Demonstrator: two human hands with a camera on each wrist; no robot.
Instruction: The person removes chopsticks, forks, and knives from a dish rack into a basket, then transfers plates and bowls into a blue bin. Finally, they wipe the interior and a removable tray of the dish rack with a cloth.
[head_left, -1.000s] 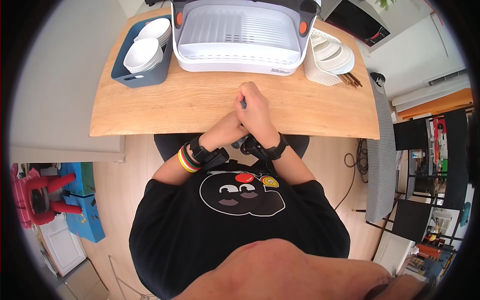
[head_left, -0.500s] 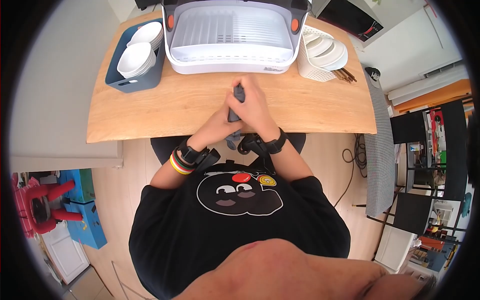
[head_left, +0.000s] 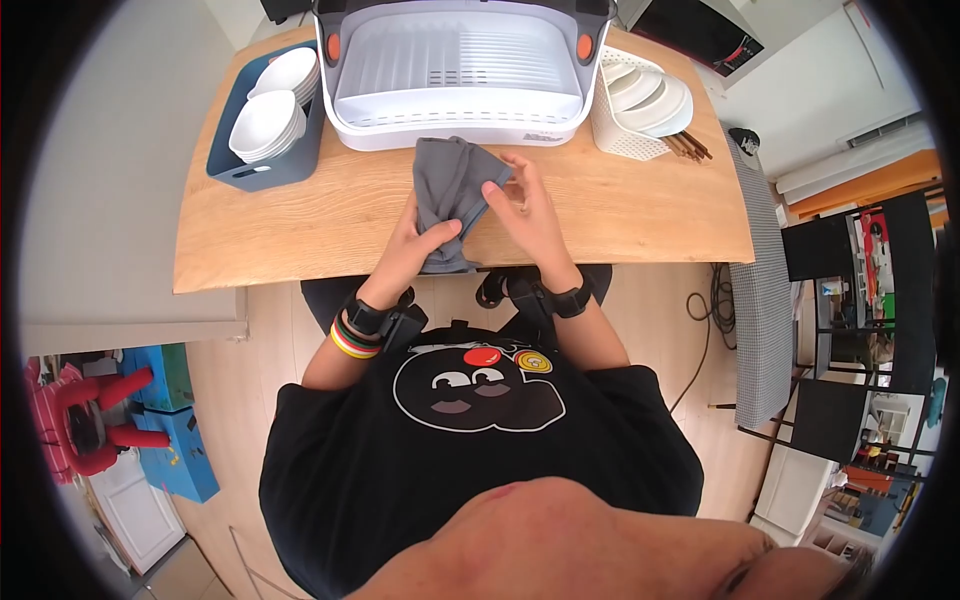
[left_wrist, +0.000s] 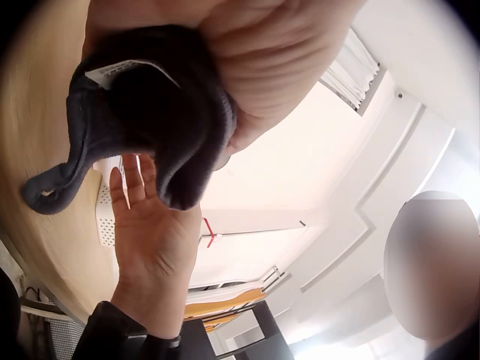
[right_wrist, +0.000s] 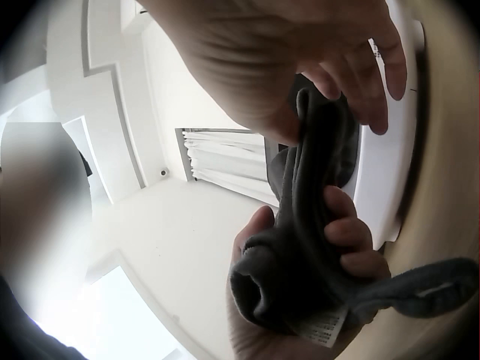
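A dark grey cloth [head_left: 452, 178], loosely folded, is raised in front of the person near the table's front edge. My left hand [head_left: 408, 248] grips its lower part, thumb lying across the front. In the right wrist view the left fingers [right_wrist: 352, 232] wrap round the fabric; a white label [right_wrist: 324, 330] and a hanging loop [right_wrist: 439, 289] stick out below. My right hand [head_left: 535, 215] is at the cloth's right edge, with the thumb right at that edge. Its fingers are spread and loosely extended in the left wrist view, where its palm [left_wrist: 157, 240] faces the camera.
A white dish rack [head_left: 455, 95] stands at the back of the wooden table [head_left: 300, 235]. Left of it is a blue bin [head_left: 262, 175] with stacked white bowls [head_left: 265, 125]; at right, a white perforated basket [head_left: 622, 135] holds plates [head_left: 660, 108] and brown chopsticks [head_left: 690, 147].
The grey cloth, earlier bunched and mostly hidden between the clasped hands, has been spread upward. The right hand has moved off to the right from the left hand, which keeps hold of the cloth.
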